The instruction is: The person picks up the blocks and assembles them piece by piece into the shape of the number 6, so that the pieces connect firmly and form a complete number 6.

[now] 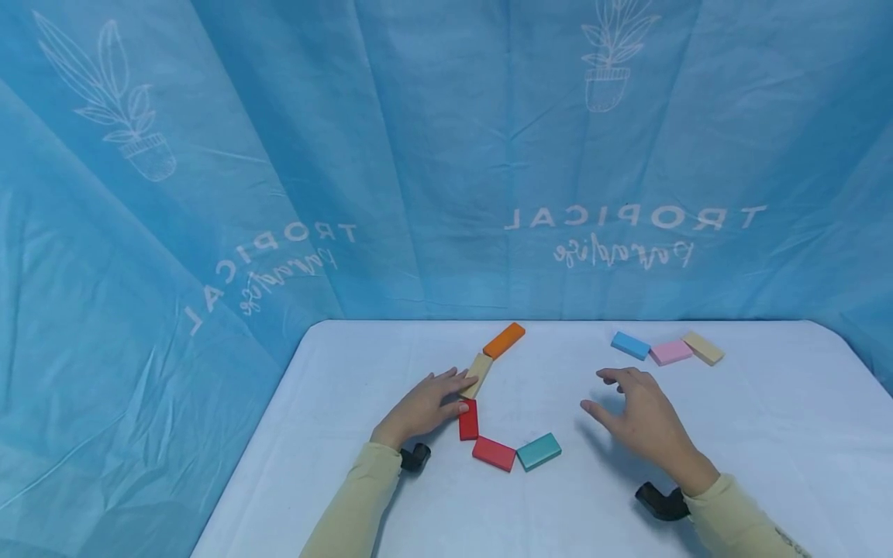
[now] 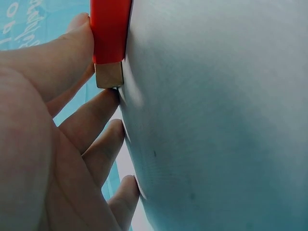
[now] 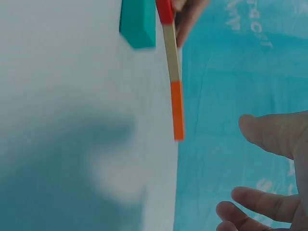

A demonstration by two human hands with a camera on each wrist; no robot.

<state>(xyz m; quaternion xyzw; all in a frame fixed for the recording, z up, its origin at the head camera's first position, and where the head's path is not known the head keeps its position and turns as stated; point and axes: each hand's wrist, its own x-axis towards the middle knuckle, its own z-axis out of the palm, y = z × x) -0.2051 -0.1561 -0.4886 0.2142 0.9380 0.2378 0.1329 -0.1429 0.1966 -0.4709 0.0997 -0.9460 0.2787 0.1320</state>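
My left hand (image 1: 425, 404) rests by a bent chain of blocks, its fingers on the natural wood block (image 1: 477, 375) and its thumb on the upper red block (image 1: 469, 422). In the left wrist view that red block (image 2: 110, 31) and the wood block (image 2: 109, 75) lie beside the spread fingers. An orange block (image 1: 504, 340) continues the chain at the far end; a second red block (image 1: 494, 454) and a green block (image 1: 539, 452) form the near end. My right hand (image 1: 645, 422) hovers above the table, fingers parted, holding nothing.
A blue block (image 1: 630, 346), a pink block (image 1: 671, 353) and another natural wood block (image 1: 703, 348) lie in a row at the back right of the white table (image 1: 558, 519). Blue curtain (image 1: 446, 155) hangs behind and on the left.
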